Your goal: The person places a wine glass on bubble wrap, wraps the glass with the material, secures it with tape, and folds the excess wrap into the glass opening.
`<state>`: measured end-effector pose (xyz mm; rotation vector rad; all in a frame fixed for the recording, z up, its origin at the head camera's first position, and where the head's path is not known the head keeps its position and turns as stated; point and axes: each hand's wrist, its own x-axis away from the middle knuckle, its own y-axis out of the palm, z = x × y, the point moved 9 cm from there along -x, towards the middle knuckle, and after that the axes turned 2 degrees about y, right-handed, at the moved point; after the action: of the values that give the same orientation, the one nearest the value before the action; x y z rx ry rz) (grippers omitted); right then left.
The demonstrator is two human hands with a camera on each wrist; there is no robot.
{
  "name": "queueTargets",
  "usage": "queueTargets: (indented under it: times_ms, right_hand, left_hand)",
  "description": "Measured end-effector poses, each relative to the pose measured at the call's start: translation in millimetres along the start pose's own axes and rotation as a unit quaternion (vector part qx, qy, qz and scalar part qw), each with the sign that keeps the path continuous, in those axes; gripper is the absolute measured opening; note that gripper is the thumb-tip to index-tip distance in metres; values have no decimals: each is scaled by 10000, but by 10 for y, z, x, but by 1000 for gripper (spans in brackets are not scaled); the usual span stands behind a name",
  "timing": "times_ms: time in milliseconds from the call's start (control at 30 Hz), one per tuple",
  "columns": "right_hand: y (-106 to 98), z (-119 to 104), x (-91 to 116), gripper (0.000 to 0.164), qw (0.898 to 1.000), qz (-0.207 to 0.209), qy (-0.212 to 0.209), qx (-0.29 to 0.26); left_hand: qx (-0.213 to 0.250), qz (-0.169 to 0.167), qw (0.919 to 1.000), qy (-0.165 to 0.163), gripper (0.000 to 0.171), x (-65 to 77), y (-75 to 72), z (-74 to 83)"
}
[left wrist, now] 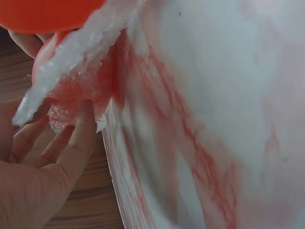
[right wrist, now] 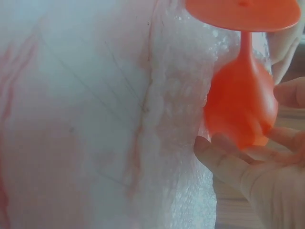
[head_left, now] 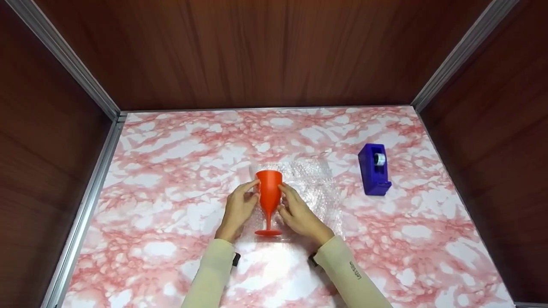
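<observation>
A red-orange plastic goblet (head_left: 269,188) lies on a sheet of clear bubble wrap (head_left: 308,179), its round foot toward me. My left hand (head_left: 240,209) is at the goblet's left side. In the left wrist view a raised edge of the bubble wrap (left wrist: 71,59) runs between thumb and fingers, in front of the goblet's bowl. On the other side, my right hand (head_left: 302,216) holds the bowl with curved fingers. The right wrist view shows those fingertips (right wrist: 228,148) against the goblet (right wrist: 240,100), with the thumb near its far side.
A purple tape dispenser (head_left: 374,171) with a roll of clear tape stands to the right of the bubble wrap. The red-and-white marbled table (head_left: 162,205) is bounded by brown wood-grain panels (head_left: 257,55) at the back and both sides, with metal rails in the corners.
</observation>
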<state>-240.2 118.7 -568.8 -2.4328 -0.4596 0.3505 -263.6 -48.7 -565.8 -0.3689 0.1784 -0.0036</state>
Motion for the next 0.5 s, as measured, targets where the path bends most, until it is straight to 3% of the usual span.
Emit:
queueTargets:
  times_ms: [233,500]
  right_hand:
    - [15,43,2,68,9991,-185,192,-338]
    - [50,90,18,71,9976,-327,427,-433]
  left_hand:
    - [319,-142,9994,-17,41,-17,44,-1]
    - [80,-266,9996,49,39,-22,74,47]
